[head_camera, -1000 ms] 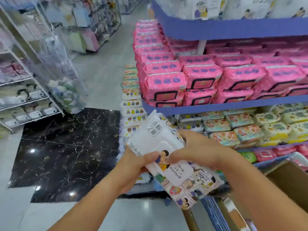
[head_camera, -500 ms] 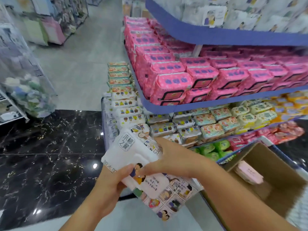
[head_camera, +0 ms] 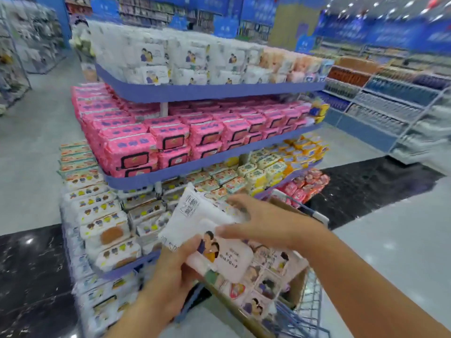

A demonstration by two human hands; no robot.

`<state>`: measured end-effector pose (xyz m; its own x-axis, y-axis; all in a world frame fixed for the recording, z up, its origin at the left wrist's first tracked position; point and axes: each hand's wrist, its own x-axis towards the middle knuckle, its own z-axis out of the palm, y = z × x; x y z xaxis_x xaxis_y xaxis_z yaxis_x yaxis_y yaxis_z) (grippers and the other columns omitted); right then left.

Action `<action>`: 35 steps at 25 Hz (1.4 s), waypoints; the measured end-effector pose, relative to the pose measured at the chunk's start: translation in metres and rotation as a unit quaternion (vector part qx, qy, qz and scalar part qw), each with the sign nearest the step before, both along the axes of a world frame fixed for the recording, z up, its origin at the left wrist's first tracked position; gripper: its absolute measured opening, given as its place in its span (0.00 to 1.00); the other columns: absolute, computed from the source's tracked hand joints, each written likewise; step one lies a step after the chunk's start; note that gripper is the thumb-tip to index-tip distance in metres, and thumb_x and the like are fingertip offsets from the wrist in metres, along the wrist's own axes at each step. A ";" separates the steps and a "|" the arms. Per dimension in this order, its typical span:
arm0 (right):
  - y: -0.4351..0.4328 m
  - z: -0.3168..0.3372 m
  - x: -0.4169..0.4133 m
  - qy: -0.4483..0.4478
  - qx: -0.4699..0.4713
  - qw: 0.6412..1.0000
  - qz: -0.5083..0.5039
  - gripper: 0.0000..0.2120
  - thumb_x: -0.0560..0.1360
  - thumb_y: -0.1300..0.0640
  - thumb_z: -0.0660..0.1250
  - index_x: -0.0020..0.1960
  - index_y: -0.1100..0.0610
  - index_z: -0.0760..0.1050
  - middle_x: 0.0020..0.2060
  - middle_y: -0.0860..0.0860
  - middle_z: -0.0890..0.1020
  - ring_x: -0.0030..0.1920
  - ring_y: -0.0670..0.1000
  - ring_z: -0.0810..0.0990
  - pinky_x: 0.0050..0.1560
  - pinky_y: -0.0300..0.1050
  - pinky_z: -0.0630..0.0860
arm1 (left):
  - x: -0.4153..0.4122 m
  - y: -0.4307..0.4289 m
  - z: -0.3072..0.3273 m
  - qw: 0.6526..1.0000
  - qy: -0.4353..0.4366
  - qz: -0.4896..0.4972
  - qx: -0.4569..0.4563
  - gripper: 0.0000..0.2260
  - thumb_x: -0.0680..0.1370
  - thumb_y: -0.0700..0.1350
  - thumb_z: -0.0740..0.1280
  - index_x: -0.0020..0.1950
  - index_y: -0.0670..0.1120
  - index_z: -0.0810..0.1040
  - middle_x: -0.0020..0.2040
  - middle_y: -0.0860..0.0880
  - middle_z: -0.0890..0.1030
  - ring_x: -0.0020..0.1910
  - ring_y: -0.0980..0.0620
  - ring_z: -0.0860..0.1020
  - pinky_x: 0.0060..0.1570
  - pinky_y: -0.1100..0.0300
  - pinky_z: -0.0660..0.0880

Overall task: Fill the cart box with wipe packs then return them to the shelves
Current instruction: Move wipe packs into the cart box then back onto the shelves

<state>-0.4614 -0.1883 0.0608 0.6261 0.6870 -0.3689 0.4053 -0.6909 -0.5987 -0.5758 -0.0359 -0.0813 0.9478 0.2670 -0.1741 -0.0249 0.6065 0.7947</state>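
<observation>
My left grip [head_camera: 168, 272] pinches pack [head_camera: 202, 220] at near edge | right grip [head_camera: 266, 223] flat atop, uncurled | pack axis far-left to near-right | box [head_camera: 296, 287] under its right end

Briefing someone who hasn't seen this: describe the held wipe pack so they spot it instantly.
Start at the blue tiered wipe shelving. Before its lower tiers, the left hand grips one white pack, the right hand on it. Unlike shelved packs, it is tilted, a cartoon pair by its flap.
</observation>
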 end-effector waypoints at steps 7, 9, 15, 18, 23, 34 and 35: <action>-0.265 0.058 0.034 -0.133 -0.072 0.988 -0.025 0.49 0.64 0.21 0.65 0.79 0.36 0.53 0.79 0.38 0.57 0.77 0.47 0.61 0.75 0.51 0.62 | 0.062 -0.258 0.059 0.997 -0.035 -0.054 -0.029 0.49 0.52 0.56 0.87 0.71 0.44 0.77 0.60 0.41 0.85 0.51 0.44 0.86 0.39 0.54 0.83; -0.308 0.081 0.045 -0.162 -0.094 0.982 -0.033 0.49 0.63 0.20 0.64 0.78 0.35 0.54 0.78 0.38 0.62 0.75 0.47 0.65 0.73 0.50 0.65 | 0.082 -0.299 0.073 0.998 -0.035 -0.041 -0.028 0.52 0.48 0.56 0.88 0.69 0.43 0.78 0.58 0.39 0.84 0.51 0.42 0.85 0.41 0.50 0.83; -0.374 0.142 0.105 -0.299 -0.049 0.953 -0.023 0.44 0.64 0.20 0.60 0.75 0.39 0.63 0.70 0.43 0.75 0.66 0.50 0.77 0.64 0.51 0.75 | 0.175 -0.355 0.141 0.991 -0.128 0.023 0.033 0.29 0.68 0.49 0.80 0.67 0.44 0.80 0.61 0.40 0.83 0.53 0.43 0.83 0.43 0.52 0.83; -0.396 0.161 0.157 -0.421 -0.043 0.906 -0.019 0.44 0.67 0.21 0.58 0.77 0.43 0.62 0.73 0.45 0.72 0.69 0.53 0.74 0.62 0.53 0.75 | 0.237 -0.369 0.165 0.976 -0.190 0.087 0.057 0.39 0.65 0.54 0.81 0.71 0.41 0.75 0.54 0.44 0.83 0.45 0.49 0.82 0.33 0.59 0.81; -0.454 0.166 0.287 -0.532 0.066 0.843 -0.050 0.42 0.69 0.24 0.60 0.75 0.47 0.66 0.70 0.45 0.71 0.68 0.51 0.72 0.64 0.51 0.72 | 0.355 -0.403 0.191 0.950 -0.249 0.182 0.041 0.40 0.61 0.53 0.83 0.70 0.45 0.77 0.57 0.46 0.85 0.49 0.50 0.85 0.38 0.57 0.84; -0.474 0.109 0.631 -0.089 0.425 0.896 -0.094 0.48 0.62 0.37 0.75 0.76 0.48 0.58 0.63 0.44 0.78 0.60 0.48 0.80 0.54 0.43 0.77 | 0.633 -0.460 0.220 0.920 -0.249 0.268 0.140 0.29 0.72 0.55 0.76 0.71 0.50 0.77 0.65 0.38 0.81 0.61 0.35 0.80 0.57 0.29 0.75; -0.475 0.110 0.663 -0.082 0.432 0.895 -0.074 0.48 0.64 0.39 0.75 0.77 0.49 0.58 0.64 0.45 0.78 0.60 0.49 0.79 0.52 0.41 0.76 | 0.652 -0.459 0.224 0.920 -0.239 0.271 0.151 0.27 0.72 0.58 0.74 0.69 0.50 0.78 0.63 0.39 0.82 0.60 0.36 0.81 0.57 0.31 0.78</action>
<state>0.2017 -0.6637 0.1706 0.7311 0.5766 0.3647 0.4790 -0.0532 -0.8762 0.0764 -0.4944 0.1426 0.6096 0.6915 0.3875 -0.6496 0.1556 0.7442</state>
